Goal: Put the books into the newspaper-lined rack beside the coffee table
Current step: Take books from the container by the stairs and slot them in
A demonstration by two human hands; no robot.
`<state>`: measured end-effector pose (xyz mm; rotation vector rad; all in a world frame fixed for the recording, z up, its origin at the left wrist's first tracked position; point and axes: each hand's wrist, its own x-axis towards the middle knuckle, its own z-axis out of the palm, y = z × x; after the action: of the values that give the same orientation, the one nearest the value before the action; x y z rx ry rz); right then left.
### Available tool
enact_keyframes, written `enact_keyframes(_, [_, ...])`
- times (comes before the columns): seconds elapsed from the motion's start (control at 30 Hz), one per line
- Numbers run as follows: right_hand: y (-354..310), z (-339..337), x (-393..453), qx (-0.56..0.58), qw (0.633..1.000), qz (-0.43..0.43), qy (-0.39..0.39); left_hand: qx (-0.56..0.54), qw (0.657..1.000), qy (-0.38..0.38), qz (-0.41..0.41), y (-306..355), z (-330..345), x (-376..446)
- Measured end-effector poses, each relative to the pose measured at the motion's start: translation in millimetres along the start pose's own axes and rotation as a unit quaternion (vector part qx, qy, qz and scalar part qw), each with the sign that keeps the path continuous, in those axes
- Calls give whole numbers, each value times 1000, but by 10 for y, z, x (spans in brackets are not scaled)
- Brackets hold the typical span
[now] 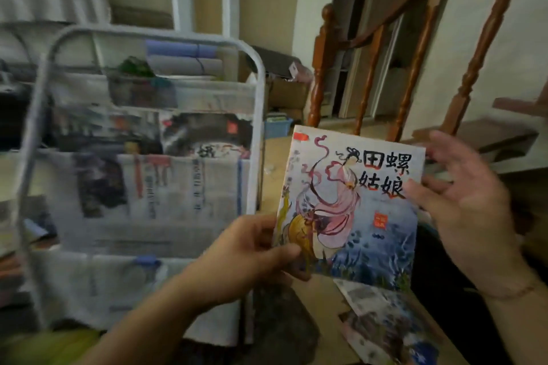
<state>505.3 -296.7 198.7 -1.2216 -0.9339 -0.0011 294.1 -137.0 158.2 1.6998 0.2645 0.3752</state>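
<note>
Book [350, 201] in hand, a thin picture book with a painted cover, sits upright and slightly tilted just right of the rack [142, 157], gripped at its lower left corner by the left hand [249, 255], thumb across the cover. The right hand [462, 201] is spread loosely at the book's right edge, seemingly just touching it, though blur makes contact hard to confirm. To finish well, steady that right edge, swing the book left over a newspaper-lined pocket, lead with the bottom edge and slide it straight down so the lining does not crumple. More books [388, 320] lie below on the table [320, 329]
</note>
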Motion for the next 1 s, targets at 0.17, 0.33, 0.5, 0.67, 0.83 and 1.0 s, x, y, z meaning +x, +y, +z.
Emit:
enact_keyframes(0.17, [-338, 909, 69, 4, 993, -46, -106, 58, 990, 124, 24, 297, -792, -562])
enact_keyframes(0.33, [-597, 1590, 284, -112, 974, -84, -177, 84, 975, 204, 34, 430, -1232, -781])
enact_keyframes(0.5, [-821, 1987, 693, -316, 914, -185, -177, 77, 962, 254, 58, 592, -1491, -589])
enact_keyframes(0.67, [-808, 2268, 1111, -369, 886, -248, -134, 205, 888, 400, 94, 618, -1806, -43])
enact_keyframes(0.83, [-532, 2371, 1184, -402, 855, -297, -140, 309, 848, 422, 86, 500, -1921, 286])
enact_keyframes(1.0, [-74, 2285, 1032, -526, 773, -339, -108, 403, 832, 382, -3, 148, -1914, 343])
